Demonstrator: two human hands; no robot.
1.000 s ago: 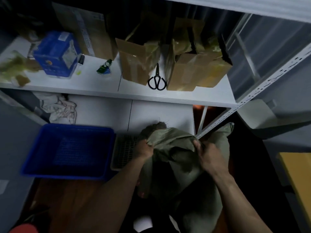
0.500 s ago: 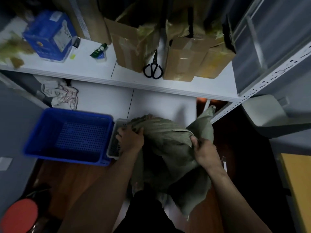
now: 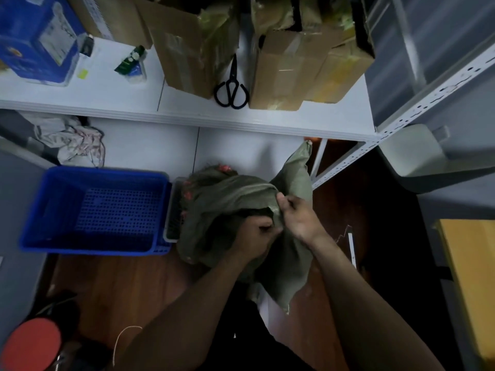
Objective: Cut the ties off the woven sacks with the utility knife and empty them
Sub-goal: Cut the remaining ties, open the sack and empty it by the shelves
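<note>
Dim white shelf above; left hand and right hand fingers grip woven sack, contents hidden.

Black scissors lie on the white shelf between two taped cardboard boxes (handles toward the shelf's front edge). A blue carton stands at its left end. Below, a blue perforated basket sits near a crumpled cloth, above the wooden floor.
</note>
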